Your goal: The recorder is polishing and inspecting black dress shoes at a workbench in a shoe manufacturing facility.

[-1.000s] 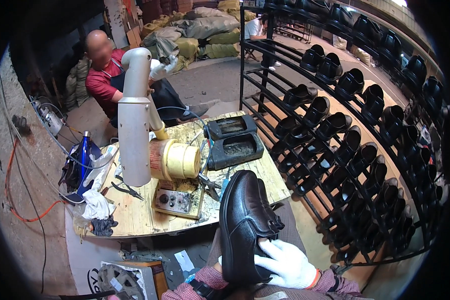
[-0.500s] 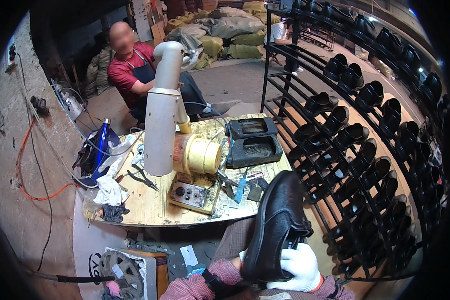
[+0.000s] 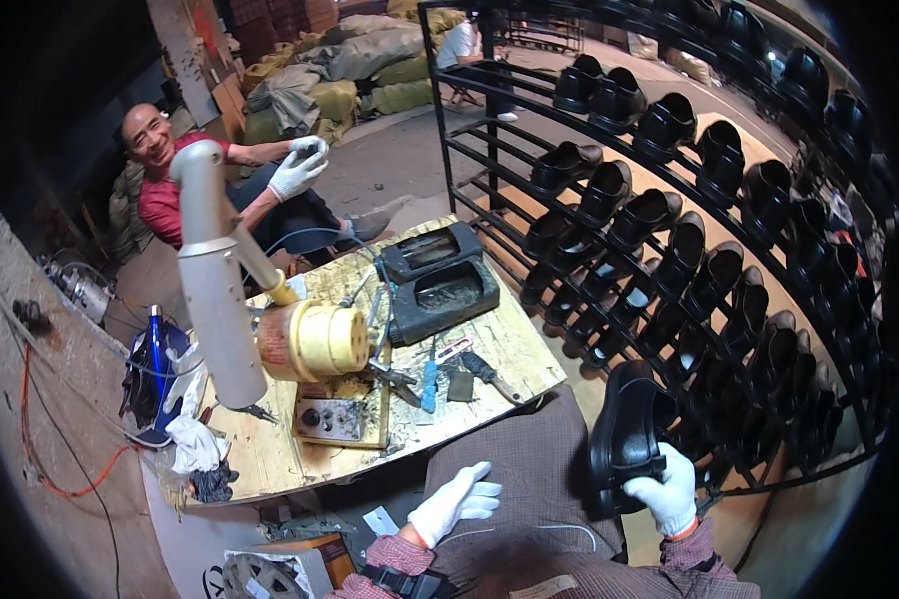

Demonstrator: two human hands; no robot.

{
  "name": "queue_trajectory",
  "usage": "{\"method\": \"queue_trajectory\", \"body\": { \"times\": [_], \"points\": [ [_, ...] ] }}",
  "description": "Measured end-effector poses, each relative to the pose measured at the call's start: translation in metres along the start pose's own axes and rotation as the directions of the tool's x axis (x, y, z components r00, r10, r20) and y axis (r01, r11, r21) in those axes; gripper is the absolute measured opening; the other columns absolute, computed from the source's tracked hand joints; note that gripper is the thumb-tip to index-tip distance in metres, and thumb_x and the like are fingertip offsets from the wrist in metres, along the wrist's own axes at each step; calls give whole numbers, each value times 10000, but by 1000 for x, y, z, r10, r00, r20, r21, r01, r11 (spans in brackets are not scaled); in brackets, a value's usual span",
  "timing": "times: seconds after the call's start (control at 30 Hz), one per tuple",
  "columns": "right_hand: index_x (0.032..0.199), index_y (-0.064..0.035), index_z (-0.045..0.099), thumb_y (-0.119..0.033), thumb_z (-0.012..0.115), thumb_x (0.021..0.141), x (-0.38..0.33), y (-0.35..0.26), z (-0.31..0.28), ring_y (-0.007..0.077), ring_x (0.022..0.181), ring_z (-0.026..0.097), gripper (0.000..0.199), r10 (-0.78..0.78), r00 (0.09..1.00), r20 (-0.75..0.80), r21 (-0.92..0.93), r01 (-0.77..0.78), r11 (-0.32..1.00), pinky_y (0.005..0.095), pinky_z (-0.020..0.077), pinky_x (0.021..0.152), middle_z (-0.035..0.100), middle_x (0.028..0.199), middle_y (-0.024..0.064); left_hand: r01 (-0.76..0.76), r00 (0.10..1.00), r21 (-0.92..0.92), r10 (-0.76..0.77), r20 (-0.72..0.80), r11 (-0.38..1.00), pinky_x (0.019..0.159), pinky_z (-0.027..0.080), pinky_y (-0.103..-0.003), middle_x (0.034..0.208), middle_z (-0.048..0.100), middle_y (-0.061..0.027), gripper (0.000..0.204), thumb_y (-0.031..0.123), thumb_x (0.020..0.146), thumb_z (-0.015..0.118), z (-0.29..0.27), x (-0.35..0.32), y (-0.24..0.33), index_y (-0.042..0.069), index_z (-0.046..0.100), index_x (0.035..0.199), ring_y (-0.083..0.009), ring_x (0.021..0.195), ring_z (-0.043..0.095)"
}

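Note:
A black leather slip-on shoe [image 3: 621, 429] stands tilted with its toe up, over to the right beside the rack. My right hand [image 3: 671, 491], in a white glove, is closed around the heel end of it. My left hand [image 3: 457, 505], gloved the same way, hangs over my lap in checked brown cloth [image 3: 509, 464]. Its fingers are stretched out and nothing is in them. A gap separates it from the shoe. The heel's far side is hidden by my right hand.
The wooden workbench [image 3: 270, 469] carries a yellow-and-grey machine [image 3: 315, 339], a control box [image 3: 332, 419], black trays [image 3: 440, 299] and hand tools. A black metal rack [image 3: 459, 130] full of shoes stands close on the right. Across the bench sits a person in red [image 3: 160, 205].
The shoe has moved right and away from my left hand, which has let go of it. My right hand still grips it. The view has turned right. The other person's hands are now raised.

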State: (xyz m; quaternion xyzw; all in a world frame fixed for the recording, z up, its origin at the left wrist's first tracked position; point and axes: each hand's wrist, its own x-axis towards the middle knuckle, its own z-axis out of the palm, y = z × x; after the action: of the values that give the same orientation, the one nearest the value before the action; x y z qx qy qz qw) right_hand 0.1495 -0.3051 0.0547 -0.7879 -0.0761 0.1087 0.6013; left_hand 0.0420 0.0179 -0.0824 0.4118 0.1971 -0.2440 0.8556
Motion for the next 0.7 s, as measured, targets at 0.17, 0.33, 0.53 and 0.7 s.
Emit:
{"method": "queue_trajectory", "body": {
  "times": [0.17, 0.33, 0.53, 0.7],
  "points": [
    [1062, -26, 768, -188, 846, 754, 28, 44, -23, 240, 897, 720, 357, 44, 999, 26, -274, -36, 961, 361, 561, 861, 755, 982, 115, 8, 993, -277, -40, -112, 961, 855, 605, -486, 1241, 652, -305, 925, 700, 995, 445, -24, 10, -16, 56, 191, 1608, -349, 945, 730],
    [1004, -34, 754, -304, 814, 818, 65, 109, -37, 347, 890, 696, 333, 11, 993, 120, -430, 42, 902, 398, 554, 835, 718, 967, 162, 45, 943, -105, -77, -323, 993, 620, 632, -407, 1034, 718, -270, 922, 722, 967, 481, -17, 23, -16, 18, 310, 1537, -308, 735, 738],
    [1015, -33, 741, -429, 802, 817, 136, 181, -47, 372, 991, 642, 447, 138, 968, 209, -623, 23, 782, 446, 507, 884, 697, 985, 178, 140, 921, -135, -179, -345, 981, 589, 635, -446, 974, 727, -293, 856, 727, 963, 480, -14, 32, -4, 25, 423, 1450, -339, 703, 742],
    [1054, -43, 767, -573, 755, 796, 220, 248, -47, 368, 1017, 697, 589, 437, 881, 182, -855, -78, 512, 449, 524, 900, 735, 1044, 184, 196, 892, -229, -270, -363, 954, 601, 638, -459, 989, 729, -308, 770, 694, 993, 459, -11, 37, -1, 35, 538, 1382, -359, 695, 739]
  ]
}}
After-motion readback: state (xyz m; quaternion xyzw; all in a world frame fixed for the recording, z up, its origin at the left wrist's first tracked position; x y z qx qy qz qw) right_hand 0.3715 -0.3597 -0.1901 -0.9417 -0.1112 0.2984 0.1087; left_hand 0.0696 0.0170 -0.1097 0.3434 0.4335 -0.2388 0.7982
